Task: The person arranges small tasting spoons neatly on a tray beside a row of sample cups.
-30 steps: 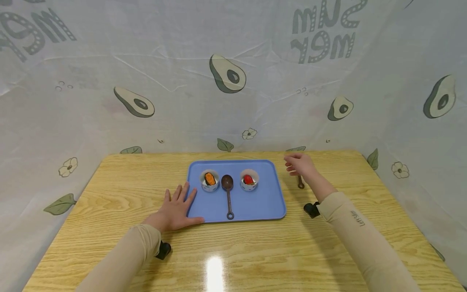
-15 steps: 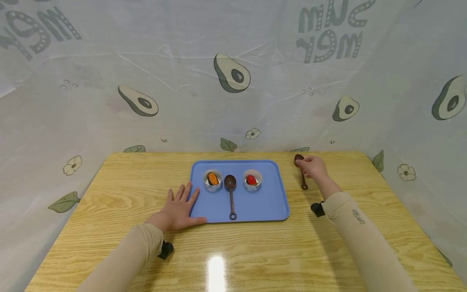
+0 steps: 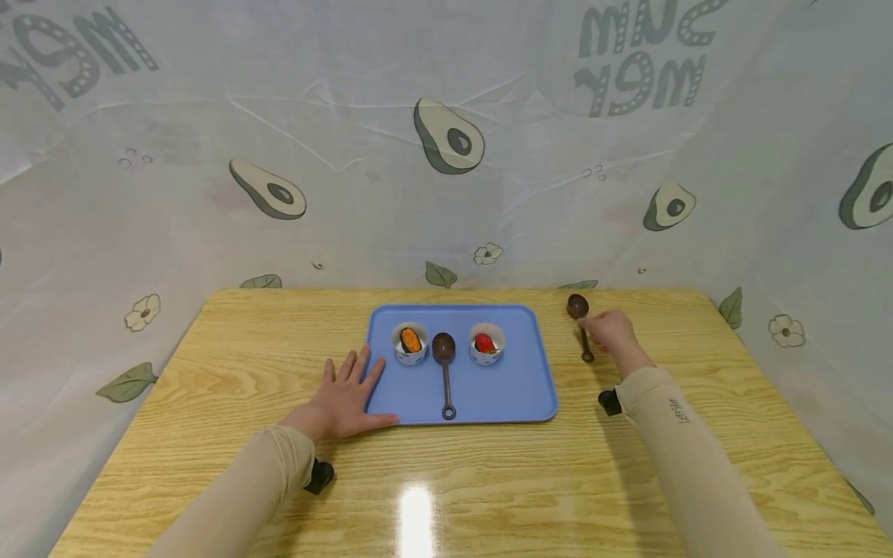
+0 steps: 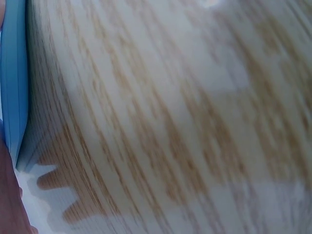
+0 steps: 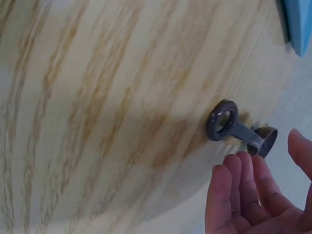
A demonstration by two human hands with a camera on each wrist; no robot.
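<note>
My left hand [image 3: 342, 403] lies with fingers spread over the left edge of a blue tray [image 3: 502, 395]. In the left wrist view the tray's rim [image 4: 13, 83] shows at the far left, most of the hand out of frame. A dark brown spoon [image 3: 577, 306] lies on the table right of the tray, its bowl pointing away from me. My right hand [image 3: 612, 333] is beside its handle. In the right wrist view, the thumb and fingers of that hand [image 5: 248, 200] stand apart, fingertips close to the spoon [image 5: 246, 134], nothing between them.
On the tray are a paper cup [image 3: 410, 355] with an orange-topped piece of sushi, another cup [image 3: 486, 355] with a red-topped piece, and a second brown spoon [image 3: 446, 376] between them. A printed cloth [image 3: 349, 217] hangs behind the wooden table [image 3: 474, 480].
My right hand has moved from over the spoon's bowl down to beside its handle, so the bowl is now in full view. My left hand stays on the tray's edge.
</note>
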